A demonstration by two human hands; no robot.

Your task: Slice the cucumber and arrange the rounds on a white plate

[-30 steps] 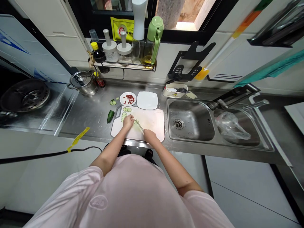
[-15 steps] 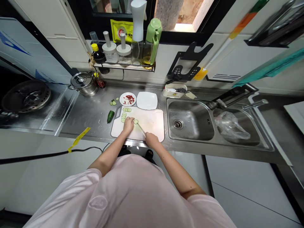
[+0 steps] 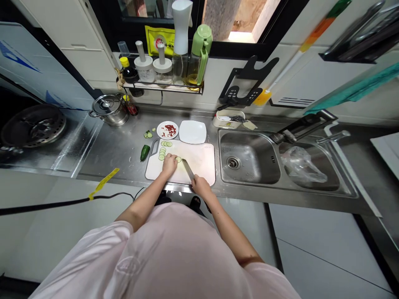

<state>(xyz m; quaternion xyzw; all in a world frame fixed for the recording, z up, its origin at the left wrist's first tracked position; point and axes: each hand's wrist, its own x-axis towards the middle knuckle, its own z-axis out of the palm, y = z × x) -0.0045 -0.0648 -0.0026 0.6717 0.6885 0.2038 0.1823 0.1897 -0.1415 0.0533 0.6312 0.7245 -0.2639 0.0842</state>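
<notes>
My right hand (image 3: 201,185) is closed round the handle of a knife (image 3: 188,169), whose blade is over the white cutting board (image 3: 202,160). The blade's tip lies just right of a pale green cucumber slice (image 3: 178,159). My left hand (image 3: 170,165) is on the board with its fingers bent together at that slice's left side; what they hold beneath is hidden. Several cucumber slices (image 3: 162,153) lie in rows at the board's upper left. A dark green cucumber piece (image 3: 145,153) rests on the counter left of the board.
Behind the board stand a plate with chopped red pieces (image 3: 163,133) and a white square plate (image 3: 193,132). Small cucumber bits (image 3: 148,134) lie nearby. A lidded pot (image 3: 114,114) is at the back left, a sink (image 3: 249,162) at the right, a bottle shelf (image 3: 168,86) above.
The knife has moved slightly right of the slice, and its blade has turned so that more of its flat side shows. My right hand has shifted a little to the right.
</notes>
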